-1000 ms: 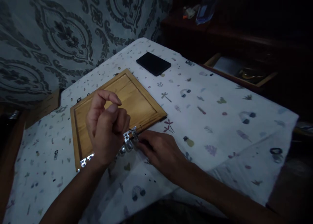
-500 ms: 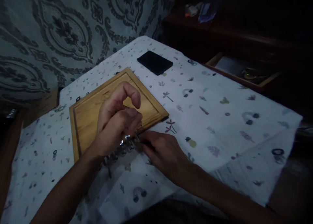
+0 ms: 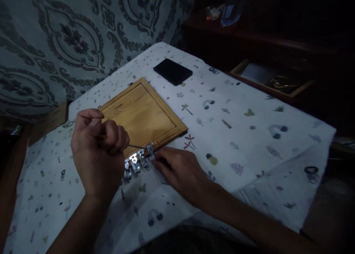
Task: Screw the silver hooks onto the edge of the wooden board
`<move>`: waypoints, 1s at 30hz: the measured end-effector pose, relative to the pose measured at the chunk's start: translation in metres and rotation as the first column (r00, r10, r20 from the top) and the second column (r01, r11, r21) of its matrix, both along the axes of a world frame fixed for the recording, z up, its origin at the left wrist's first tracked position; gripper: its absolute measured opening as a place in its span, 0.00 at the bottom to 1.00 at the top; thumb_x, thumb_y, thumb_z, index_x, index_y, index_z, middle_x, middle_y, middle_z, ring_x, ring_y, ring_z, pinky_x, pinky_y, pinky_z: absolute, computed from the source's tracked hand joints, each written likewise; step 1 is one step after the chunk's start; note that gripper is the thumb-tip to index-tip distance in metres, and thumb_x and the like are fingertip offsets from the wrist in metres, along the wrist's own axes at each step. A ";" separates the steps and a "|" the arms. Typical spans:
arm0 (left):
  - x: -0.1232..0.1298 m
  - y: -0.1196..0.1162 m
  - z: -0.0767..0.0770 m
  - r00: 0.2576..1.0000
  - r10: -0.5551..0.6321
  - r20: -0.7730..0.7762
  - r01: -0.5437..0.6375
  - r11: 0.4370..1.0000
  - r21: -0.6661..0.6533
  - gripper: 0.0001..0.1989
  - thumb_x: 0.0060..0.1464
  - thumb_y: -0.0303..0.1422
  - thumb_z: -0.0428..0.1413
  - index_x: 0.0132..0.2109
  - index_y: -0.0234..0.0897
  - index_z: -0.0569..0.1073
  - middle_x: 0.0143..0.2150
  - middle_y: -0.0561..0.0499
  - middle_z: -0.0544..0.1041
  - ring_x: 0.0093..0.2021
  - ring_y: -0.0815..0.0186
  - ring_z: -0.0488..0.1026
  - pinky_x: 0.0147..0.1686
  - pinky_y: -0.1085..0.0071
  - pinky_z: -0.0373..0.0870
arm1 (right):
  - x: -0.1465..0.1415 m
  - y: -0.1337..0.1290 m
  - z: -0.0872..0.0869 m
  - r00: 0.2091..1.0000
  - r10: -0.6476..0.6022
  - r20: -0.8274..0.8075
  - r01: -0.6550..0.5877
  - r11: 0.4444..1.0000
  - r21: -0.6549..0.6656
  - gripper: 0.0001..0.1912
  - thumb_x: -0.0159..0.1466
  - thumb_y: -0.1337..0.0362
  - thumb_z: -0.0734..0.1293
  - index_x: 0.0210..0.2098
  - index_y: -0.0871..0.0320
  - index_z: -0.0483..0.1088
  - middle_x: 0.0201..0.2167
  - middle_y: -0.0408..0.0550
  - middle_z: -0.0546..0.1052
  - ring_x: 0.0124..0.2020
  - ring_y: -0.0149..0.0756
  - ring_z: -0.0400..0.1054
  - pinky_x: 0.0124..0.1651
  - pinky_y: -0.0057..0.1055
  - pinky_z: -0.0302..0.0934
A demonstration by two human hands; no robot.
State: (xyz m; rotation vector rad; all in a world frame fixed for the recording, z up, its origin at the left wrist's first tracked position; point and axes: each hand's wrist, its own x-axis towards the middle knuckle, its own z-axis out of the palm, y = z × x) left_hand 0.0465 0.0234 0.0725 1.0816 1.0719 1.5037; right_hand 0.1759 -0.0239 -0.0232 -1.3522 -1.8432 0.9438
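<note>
My left hand is closed around a screwdriver, its thin shaft reaching right toward the end of a shiny metal hook rail. A bit of yellowish handle shows between the fingers. Several hooks hang off the rail, which lies along the near edge of a wooden board with a raised border. Pinched between the thumb and fingers of my right hand is the rail's right end hook. The screwdriver's tip is too small to tell whether it sits in a screw.
A black phone or tablet lies farther back on the patterned tablecloth. Brown cardboard stands at the left edge. An open drawer is at the right, with a clear bottle on the dark furniture above.
My left hand has moved left and lower, turning at the wrist, so the screwdriver shaft and hook rail now show. My right hand stays at the rail's end.
</note>
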 end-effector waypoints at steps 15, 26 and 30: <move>0.005 -0.011 -0.008 0.996 0.093 0.003 -0.093 0.996 -0.012 0.12 0.63 0.33 0.49 0.30 0.38 0.66 0.19 0.57 0.50 0.20 0.73 0.48 0.21 0.73 0.51 | 0.001 0.000 0.004 1.000 0.015 0.019 -0.015 1.000 -0.021 0.05 0.65 0.69 0.65 0.39 0.59 0.74 0.36 0.48 0.80 0.38 0.39 0.75 0.40 0.34 0.64; 0.001 -0.032 -0.011 0.948 0.037 -0.316 0.007 0.991 0.136 0.08 0.61 0.26 0.50 0.35 0.39 0.72 0.28 0.52 0.68 0.30 0.69 0.67 0.33 0.69 0.71 | 0.000 -0.001 0.005 1.000 -0.001 0.007 0.001 0.999 -0.033 0.05 0.65 0.69 0.65 0.37 0.59 0.74 0.35 0.47 0.81 0.36 0.39 0.76 0.38 0.33 0.63; 0.001 -0.036 -0.011 0.942 -0.024 -0.335 0.071 0.989 0.126 0.06 0.61 0.26 0.51 0.39 0.40 0.72 0.25 0.54 0.67 0.27 0.69 0.66 0.30 0.70 0.69 | 0.002 -0.001 0.008 1.000 0.012 -0.003 -0.012 0.999 -0.049 0.06 0.66 0.68 0.64 0.37 0.58 0.74 0.35 0.46 0.81 0.36 0.38 0.76 0.38 0.32 0.63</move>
